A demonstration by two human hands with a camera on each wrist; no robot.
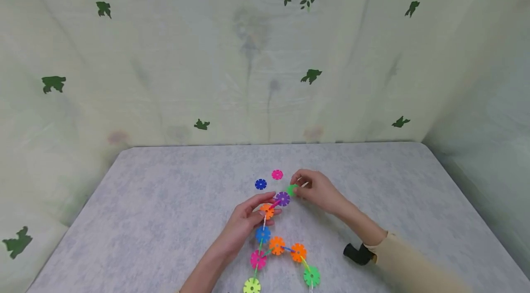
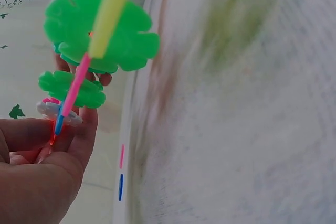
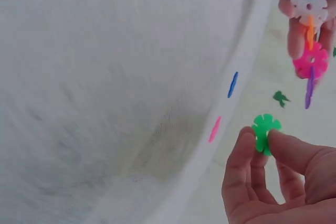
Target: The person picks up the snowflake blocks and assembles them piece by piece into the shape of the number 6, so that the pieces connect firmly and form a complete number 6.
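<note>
My left hand [image 1: 244, 221] grips a chain of slotted plastic snowflake discs near an orange disc [image 1: 267, 211]. At the chain's upper end, just past the fingertips, sits a purple disc [image 1: 283, 199]. Below, the chain runs through a blue disc [image 1: 262, 234] to a pink disc [image 1: 258, 260], then splits toward a yellow-green disc [image 1: 251, 285] and a green disc [image 1: 312, 276]. Between thumb and fingers, my right hand [image 1: 316, 189] pinches a small green disc [image 3: 266, 129]. In the right wrist view, that disc is apart from the chain. The chain's lower ends leave the head view.
Two loose discs, one pink [image 1: 277, 174] and one dark blue [image 1: 261, 184], lie flat beyond the hands on the grey table [image 1: 165, 201]. A black device [image 1: 358, 254] is at the right wrist. Behind the table's far edge hangs a leaf-patterned curtain [image 1: 186, 54].
</note>
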